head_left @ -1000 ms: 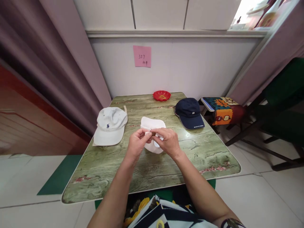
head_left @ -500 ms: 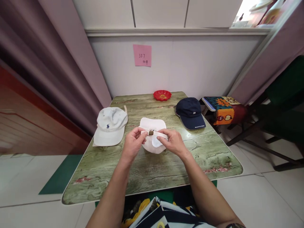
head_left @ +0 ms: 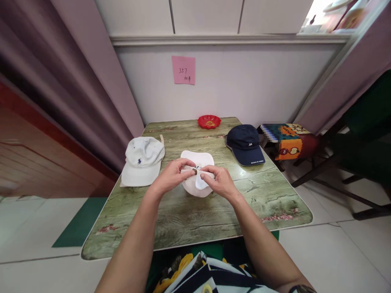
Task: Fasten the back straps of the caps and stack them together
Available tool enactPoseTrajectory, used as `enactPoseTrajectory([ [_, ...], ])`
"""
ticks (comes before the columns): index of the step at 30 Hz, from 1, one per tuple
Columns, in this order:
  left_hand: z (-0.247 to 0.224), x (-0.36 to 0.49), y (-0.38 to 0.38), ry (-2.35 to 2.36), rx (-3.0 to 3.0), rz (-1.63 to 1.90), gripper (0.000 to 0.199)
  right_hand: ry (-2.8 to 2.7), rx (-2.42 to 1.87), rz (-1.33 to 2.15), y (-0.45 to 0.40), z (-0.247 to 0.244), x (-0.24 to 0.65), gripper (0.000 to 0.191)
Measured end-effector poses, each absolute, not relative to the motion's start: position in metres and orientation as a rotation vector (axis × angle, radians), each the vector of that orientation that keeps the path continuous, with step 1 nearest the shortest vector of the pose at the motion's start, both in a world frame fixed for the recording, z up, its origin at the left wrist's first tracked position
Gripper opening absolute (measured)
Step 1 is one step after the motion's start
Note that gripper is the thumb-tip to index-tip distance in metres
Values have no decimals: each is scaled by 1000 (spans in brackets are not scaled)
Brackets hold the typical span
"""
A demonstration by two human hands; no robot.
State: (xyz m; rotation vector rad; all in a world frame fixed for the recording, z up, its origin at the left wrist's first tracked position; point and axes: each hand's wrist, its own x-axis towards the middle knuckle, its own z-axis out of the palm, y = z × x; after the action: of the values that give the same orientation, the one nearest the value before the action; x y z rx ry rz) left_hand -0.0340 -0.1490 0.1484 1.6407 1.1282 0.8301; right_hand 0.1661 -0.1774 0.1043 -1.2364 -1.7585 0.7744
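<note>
A white cap [head_left: 198,157] lies on the table in front of me, its back strap towards me and its brim pointing away. My left hand [head_left: 174,174] pinches the strap beside its small buckle [head_left: 196,170]. On the other side of the buckle, my right hand [head_left: 220,181] grips the strap between thumb and fingers. The fingertips partly hide the buckle. To the left sits another white cap [head_left: 143,156] with a small dark emblem, and to the right a navy cap [head_left: 244,142]; neither is touched.
A red scalloped dish [head_left: 209,121] stands at the back of the green wood-patterned table [head_left: 189,228]. Behind it is a wall with a pink note [head_left: 183,70]. A stool with a colourful cover [head_left: 290,142] and a dark chair [head_left: 360,150] are at the right.
My left hand has slid right along the strap, its fingers now at the buckle. My right hand has shifted slightly towards the buckle too. The caps stay where they were.
</note>
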Motion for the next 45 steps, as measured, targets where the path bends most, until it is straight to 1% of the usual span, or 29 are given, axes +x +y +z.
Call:
enactPoseTrajectory([
  [10,153,-44,-145,1034,1672,653,23,-1753,-1251,732,-175,106,160,19],
  [17,152,-42,-148,1010,1677,658,24,-1775,-1237,715,-176,109,160,18],
  [23,144,-39,-149,1021,1611,729,18,-1762,-1260,707,-177,110,160,18],
  [27,137,-41,-147,1028,1600,771,19,-1756,-1251,725,-176,111,161,21],
  [32,142,-49,-147,1028,1589,730,21,-1762,-1182,770,-172,110,181,32],
  [34,142,-54,-146,1044,1652,737,22,-1799,-1153,788,-171,109,192,33],
  [39,139,-63,-143,1099,2054,768,21,-1886,-1119,853,-170,109,201,21],
  [42,142,-62,-146,1158,2270,750,18,-1897,-1124,834,-170,111,195,21],
  [45,147,-56,-151,1131,2354,708,15,-1908,-1095,793,-171,114,187,19],
])
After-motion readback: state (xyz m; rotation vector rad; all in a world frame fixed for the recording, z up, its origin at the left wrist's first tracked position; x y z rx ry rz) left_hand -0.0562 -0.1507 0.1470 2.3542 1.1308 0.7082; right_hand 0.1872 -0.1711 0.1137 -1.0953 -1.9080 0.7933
